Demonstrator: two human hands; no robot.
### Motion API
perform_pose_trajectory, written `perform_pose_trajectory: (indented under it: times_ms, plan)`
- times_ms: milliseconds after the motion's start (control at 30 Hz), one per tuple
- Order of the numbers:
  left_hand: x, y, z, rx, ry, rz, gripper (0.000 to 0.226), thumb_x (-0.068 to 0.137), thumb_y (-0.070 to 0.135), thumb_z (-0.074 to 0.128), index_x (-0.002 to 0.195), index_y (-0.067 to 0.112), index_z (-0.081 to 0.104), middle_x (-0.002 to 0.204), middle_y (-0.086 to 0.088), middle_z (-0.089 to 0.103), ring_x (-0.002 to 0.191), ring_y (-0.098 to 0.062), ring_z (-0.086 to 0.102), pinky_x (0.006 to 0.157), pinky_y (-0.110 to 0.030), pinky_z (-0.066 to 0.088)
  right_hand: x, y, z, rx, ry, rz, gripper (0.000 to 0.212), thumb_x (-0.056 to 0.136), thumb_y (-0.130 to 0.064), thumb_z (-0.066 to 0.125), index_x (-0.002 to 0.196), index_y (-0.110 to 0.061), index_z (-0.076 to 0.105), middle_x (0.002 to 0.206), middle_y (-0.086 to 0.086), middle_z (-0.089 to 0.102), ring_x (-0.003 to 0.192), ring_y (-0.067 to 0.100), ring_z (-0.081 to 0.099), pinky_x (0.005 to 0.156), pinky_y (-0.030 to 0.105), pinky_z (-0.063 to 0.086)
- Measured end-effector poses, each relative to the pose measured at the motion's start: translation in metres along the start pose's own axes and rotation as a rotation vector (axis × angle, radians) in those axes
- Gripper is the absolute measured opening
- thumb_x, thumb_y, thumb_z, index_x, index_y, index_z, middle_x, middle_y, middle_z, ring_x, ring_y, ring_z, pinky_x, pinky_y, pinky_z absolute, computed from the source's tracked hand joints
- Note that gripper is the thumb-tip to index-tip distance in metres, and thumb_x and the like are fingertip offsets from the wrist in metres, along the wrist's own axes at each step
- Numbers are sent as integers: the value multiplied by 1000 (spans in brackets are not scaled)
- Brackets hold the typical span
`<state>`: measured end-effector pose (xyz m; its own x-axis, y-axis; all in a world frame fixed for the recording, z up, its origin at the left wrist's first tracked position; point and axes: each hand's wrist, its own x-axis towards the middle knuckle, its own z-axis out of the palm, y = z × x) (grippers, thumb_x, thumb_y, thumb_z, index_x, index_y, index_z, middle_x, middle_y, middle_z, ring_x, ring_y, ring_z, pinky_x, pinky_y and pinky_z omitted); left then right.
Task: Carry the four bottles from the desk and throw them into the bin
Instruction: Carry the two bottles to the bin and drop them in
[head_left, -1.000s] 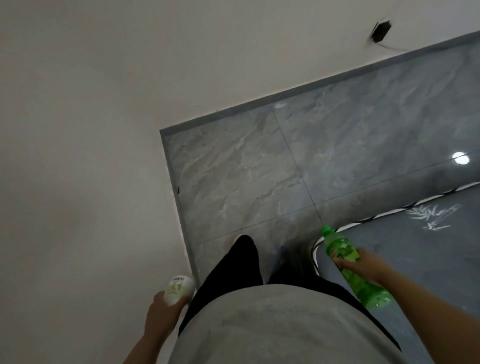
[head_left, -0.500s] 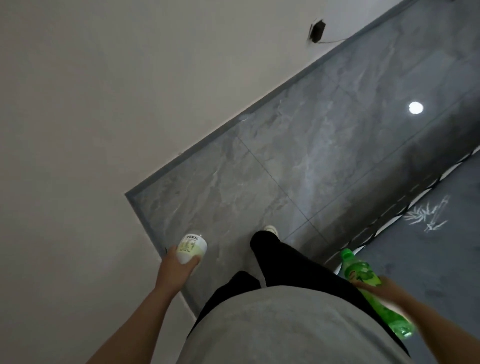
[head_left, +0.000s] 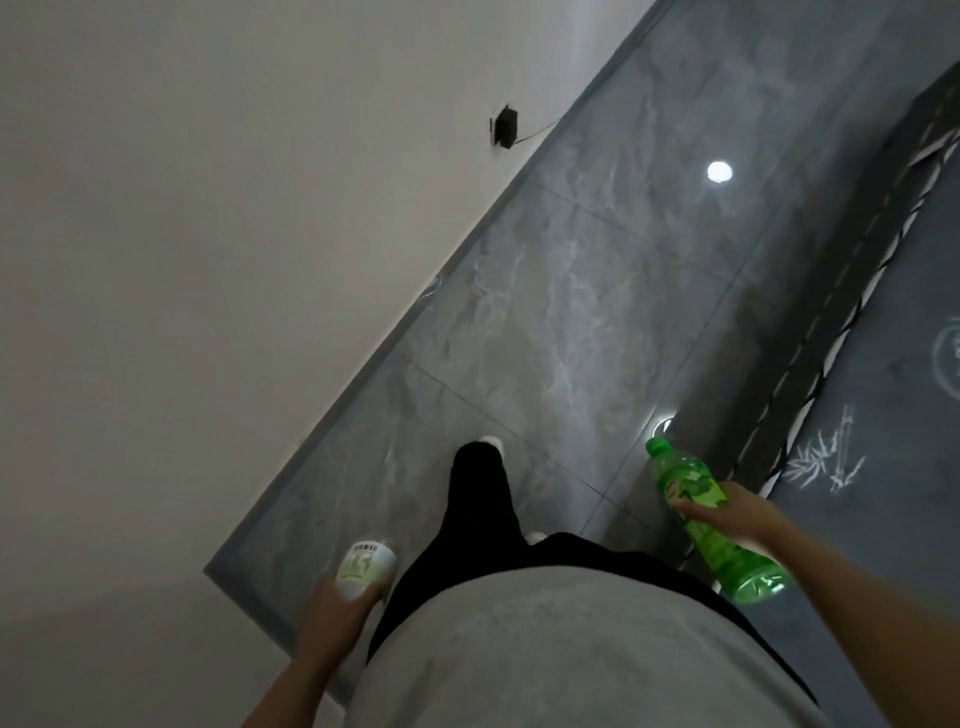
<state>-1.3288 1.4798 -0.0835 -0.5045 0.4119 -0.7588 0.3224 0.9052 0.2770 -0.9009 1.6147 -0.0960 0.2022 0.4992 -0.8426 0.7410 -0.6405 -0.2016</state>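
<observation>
My left hand grips a small white bottle with a pale green label, held low beside my left hip. A green plastic bottle with a green cap lies across my right hand, whose fingers curl round its middle, cap pointing forward. My legs in black trousers step over the grey tiled floor. No desk or bin is in sight.
A pale wall runs along my left, with a dark skirting strip at its foot. A black plug with a cable sits on the wall ahead. A dark rug with a black-and-white border and bamboo print lies on the right.
The view has swung further along the wall as I walk on. Both hands keep their bottles; the plug on the wall and the rug's edge have shifted in the frame.
</observation>
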Motion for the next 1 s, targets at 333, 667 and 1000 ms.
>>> perform_pose_trajectory:
  times_ms: [333, 667, 1000]
  plan:
    - [105, 204, -43, 256, -83, 332, 57, 74, 27, 74, 120, 3, 52, 108, -14, 63, 87, -27, 59, 65, -28, 39, 3, -13, -11, 317, 55, 253, 36, 79, -31, 72, 98, -1, 71, 86, 18, 68, 74, 27, 62, 72, 30, 44]
    - [138, 417, 17, 380, -122, 515, 58, 75, 26, 73, 123, 4, 49, 108, -15, 59, 81, -21, 50, 66, -27, 35, 48, -12, -71, 560, 56, 398, 35, 80, -32, 71, 99, -3, 70, 88, 16, 65, 76, 27, 58, 74, 30, 41]
    - [124, 524, 64, 383, -152, 388, 71, 51, 44, 61, 109, 4, 56, 88, -9, 53, 74, -23, 50, 60, -30, 36, 142, -56, -247, 616, 175, 296, 46, 80, -42, 69, 109, -6, 68, 97, 19, 66, 92, 33, 63, 77, 28, 41]
